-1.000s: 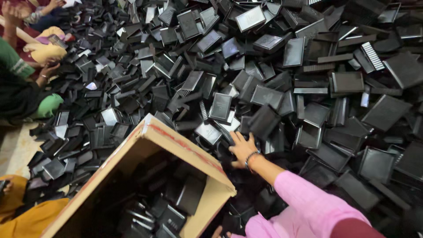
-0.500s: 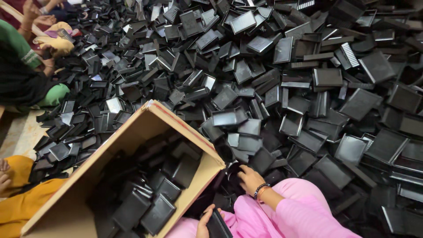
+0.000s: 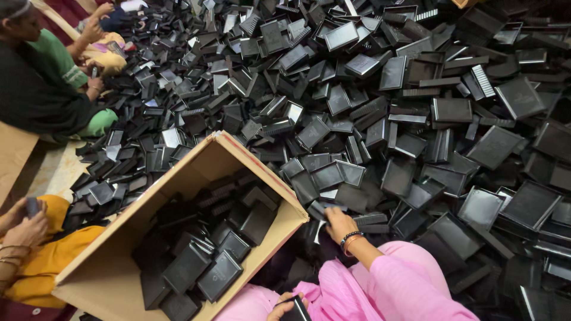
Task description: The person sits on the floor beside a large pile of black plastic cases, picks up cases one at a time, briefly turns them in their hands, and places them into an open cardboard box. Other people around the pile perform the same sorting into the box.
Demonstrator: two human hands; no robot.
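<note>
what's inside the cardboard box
The cardboard box holds a loose heap of black plastic trays, some flat, some tilted. Its bottom and any lower layers are covered by them, and the left inner corner is in shadow.

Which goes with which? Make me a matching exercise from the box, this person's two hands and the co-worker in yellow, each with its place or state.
1. cardboard box
2. right hand
3. left hand
4. co-worker's hands

A. bottom edge, holding a black part
B. partly filled with black trays
C. on the pile, beside the box's corner
D. left edge, by a yellow garment

Pairs: 1-B, 2-C, 3-A, 4-D
</note>
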